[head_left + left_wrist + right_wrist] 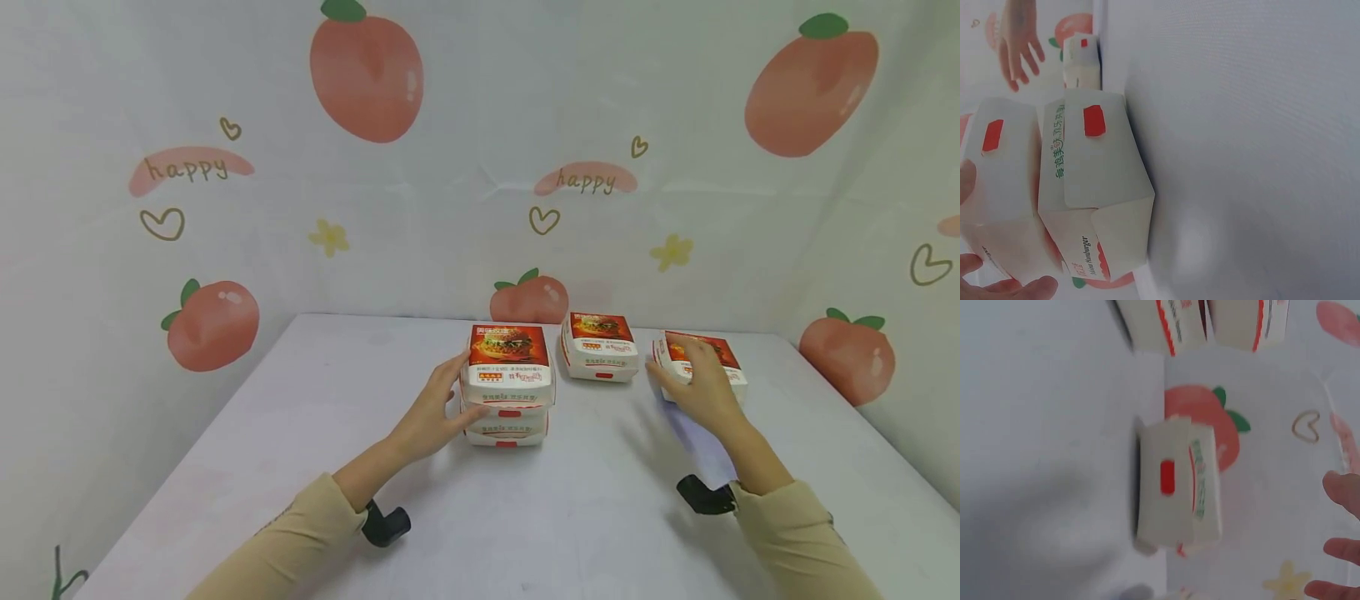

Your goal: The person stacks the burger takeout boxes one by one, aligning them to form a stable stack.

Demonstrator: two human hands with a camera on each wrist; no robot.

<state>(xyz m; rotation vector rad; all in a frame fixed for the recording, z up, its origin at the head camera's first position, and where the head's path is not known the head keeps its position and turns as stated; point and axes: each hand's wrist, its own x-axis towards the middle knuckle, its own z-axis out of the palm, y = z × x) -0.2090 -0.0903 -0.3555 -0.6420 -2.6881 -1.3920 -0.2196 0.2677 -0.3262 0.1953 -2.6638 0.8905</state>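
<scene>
Two white paper burger boxes with a red burger picture stand stacked near the table's middle. My left hand (pixel 429 418) holds the upper burger box (pixel 512 367) at its left side, thumb at the front and fingers along the side. Beneath it sits the lower burger box (pixel 1100 162), flat on the table. Raised in the air, my right hand (pixel 708 393) has its fingers spread and holds nothing; in the head view it partly hides the right burger box (pixel 729 357). Between the stack and that box stands another burger box (pixel 1175 481).
All the boxes stand on a white-covered table (pixel 585 517), the back ones near its far edge. Behind rises a white curtain (pixel 450 217) printed with peaches, hearts and flowers. Black wrist mounts (pixel 386 527) stick out beside both sleeves.
</scene>
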